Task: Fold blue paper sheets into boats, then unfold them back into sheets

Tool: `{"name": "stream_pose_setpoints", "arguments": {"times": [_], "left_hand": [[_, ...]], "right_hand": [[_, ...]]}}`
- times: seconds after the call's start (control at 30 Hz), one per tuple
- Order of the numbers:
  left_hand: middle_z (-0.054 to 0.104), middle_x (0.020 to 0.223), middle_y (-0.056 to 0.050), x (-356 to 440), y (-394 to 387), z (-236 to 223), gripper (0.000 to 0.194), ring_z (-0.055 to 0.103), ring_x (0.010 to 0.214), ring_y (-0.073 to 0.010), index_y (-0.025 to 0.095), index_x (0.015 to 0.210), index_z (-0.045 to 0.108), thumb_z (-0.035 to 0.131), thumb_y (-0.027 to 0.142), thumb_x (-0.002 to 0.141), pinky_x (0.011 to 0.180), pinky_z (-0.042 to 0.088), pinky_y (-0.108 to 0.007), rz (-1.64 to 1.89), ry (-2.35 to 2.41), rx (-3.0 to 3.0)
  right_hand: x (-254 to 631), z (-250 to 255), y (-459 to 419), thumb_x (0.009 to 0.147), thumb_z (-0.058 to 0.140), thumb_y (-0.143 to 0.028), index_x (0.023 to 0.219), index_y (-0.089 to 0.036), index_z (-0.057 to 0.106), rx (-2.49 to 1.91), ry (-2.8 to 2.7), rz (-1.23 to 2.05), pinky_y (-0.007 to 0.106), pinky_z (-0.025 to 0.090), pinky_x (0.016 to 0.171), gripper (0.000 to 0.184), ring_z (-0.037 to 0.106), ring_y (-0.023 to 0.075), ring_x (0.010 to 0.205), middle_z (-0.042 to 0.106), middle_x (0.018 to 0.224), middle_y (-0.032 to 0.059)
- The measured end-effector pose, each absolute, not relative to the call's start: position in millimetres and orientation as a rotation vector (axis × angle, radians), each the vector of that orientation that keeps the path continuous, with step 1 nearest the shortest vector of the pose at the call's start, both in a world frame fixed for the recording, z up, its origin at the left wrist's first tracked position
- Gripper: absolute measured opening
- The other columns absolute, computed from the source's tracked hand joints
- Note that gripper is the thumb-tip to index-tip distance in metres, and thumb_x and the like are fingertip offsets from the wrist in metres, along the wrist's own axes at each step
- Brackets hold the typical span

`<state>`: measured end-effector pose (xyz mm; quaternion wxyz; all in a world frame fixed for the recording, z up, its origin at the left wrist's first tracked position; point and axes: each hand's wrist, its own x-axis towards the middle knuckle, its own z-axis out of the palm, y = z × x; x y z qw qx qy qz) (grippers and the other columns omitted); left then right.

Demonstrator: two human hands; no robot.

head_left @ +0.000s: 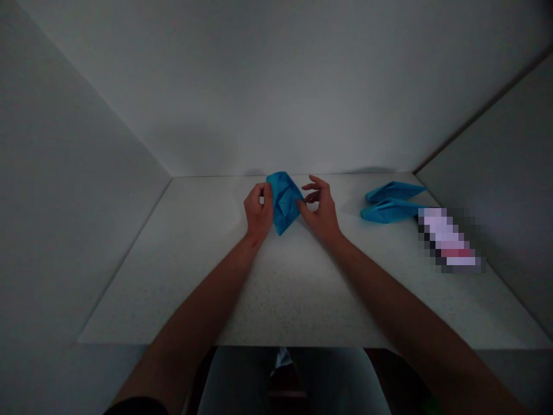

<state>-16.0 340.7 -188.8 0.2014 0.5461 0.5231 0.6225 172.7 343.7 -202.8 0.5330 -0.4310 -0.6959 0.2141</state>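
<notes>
Left hand [258, 212] curled, thumb and fingers grasping left edge of folded blue paper [284, 202], seemingly bearing its weight. Paper between hands, tilted, lower tip close above counter [181, 300]; contact cannot be told. Forearms [207, 294] angle inward, bringing both hands to paper. Right hand [319, 208] half open, fingers at paper's right edge, apparently steadying it; grip unclear. Right of right hand, well apart, upper blue paper [395, 191] and lower blue paper [389, 211] lie folded, touching; blurred object [447, 239] just beside them.
</notes>
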Motion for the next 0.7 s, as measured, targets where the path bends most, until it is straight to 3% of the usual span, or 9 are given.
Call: {"name": "stream_pose_setpoints", "arguments": {"times": [0.1, 0.2, 0.33, 0.47, 0.53, 0.6, 0.7], "left_hand": [[0.062, 0.081, -0.002, -18.2, 344.9, -192.6, 0.044, 0.060, 0.083, -0.0188, 0.024, 0.089, 0.062, 0.051, 0.063, 0.108, 0.077, 0.049, -0.030, 1.763, 1.490, 1.450], [0.059, 0.078, -0.001, -23.4, 355.6, -200.6, 0.050, 0.057, 0.079, -0.0174, 0.024, 0.084, 0.059, 0.049, 0.067, 0.107, 0.074, 0.049, -0.029, 1.787, 1.486, 1.351], [0.058, 0.076, 0.000, -28.2, 368.6, -210.1, 0.052, 0.058, 0.075, -0.0160, 0.024, 0.081, 0.057, 0.053, 0.069, 0.105, 0.069, 0.051, -0.028, 1.727, 1.371, 1.217], [0.060, 0.074, -0.001, -23.0, 362.7, -207.6, 0.052, 0.061, 0.073, -0.0168, 0.024, 0.081, 0.057, 0.053, 0.069, 0.105, 0.067, 0.052, -0.029, 1.686, 1.296, 1.271], [0.068, 0.082, -0.003, -16.4, 351.7, -201.9, 0.048, 0.066, 0.080, -0.0184, 0.024, 0.084, 0.061, 0.053, 0.065, 0.107, 0.073, 0.055, -0.031, 1.668, 1.235, 1.435], [0.077, 0.104, -0.007, -9.1, 339.4, -195.8, 0.041, 0.073, 0.099, -0.0213, 0.024, 0.092, 0.066, 0.054, 0.059, 0.109, 0.089, 0.058, -0.035, 1.624, 1.139, 1.660], [0.077, 0.133, -0.011, -1.3, 327.0, -190.5, 0.036, 0.072, 0.127, -0.0240, 0.024, 0.097, 0.068, 0.050, 0.053, 0.111, 0.110, 0.055, -0.042, 1.546, 1.067, 1.919]], "right_hand": [[172.7, -206.3, 345.0, 0.088, 0.078, -0.038, 0.147, -0.029, 0.053, -1.049, -1.773, 0.641, 0.032, 0.054, 0.063, 0.065, 0.061, 0.0166, 0.069, 0.071, 0.101, 0.0015], [173.5, -207.2, 345.9, 0.091, 0.069, -0.029, 0.143, -0.029, 0.056, -1.042, -1.804, 0.646, 0.030, 0.048, 0.061, 0.054, 0.054, 0.0143, 0.063, 0.064, 0.089, -0.0026], [174.6, -205.2, 346.6, 0.094, 0.061, -0.023, 0.139, -0.030, 0.060, -1.037, -1.711, 0.518, 0.034, 0.051, 0.069, 0.046, 0.054, 0.0177, 0.074, 0.061, 0.101, 0.0022], [175.1, -204.5, 348.1, 0.094, 0.062, -0.021, 0.113, -0.028, 0.071, -1.034, -1.731, 0.356, 0.046, 0.053, 0.090, 0.022, 0.059, 0.0257, 0.099, 0.057, 0.113, 0.0085], [175.7, -205.3, 349.5, 0.094, 0.068, -0.026, 0.110, -0.027, 0.072, -1.055, -1.747, 0.333, 0.048, 0.052, 0.094, 0.017, 0.060, 0.0280, 0.102, 0.058, 0.107, 0.0080], [176.4, -206.7, 351.0, 0.091, 0.076, -0.035, 0.112, -0.027, 0.071, -1.088, -1.735, 0.331, 0.048, 0.051, 0.092, 0.023, 0.061, 0.0282, 0.098, 0.060, 0.101, 0.0064], [177.6, -208.4, 352.7, 0.092, 0.076, -0.042, 0.111, -0.026, 0.068, -1.101, -1.686, 0.339, 0.045, 0.049, 0.088, 0.026, 0.060, 0.0264, 0.092, 0.063, 0.097, 0.0045]]}}
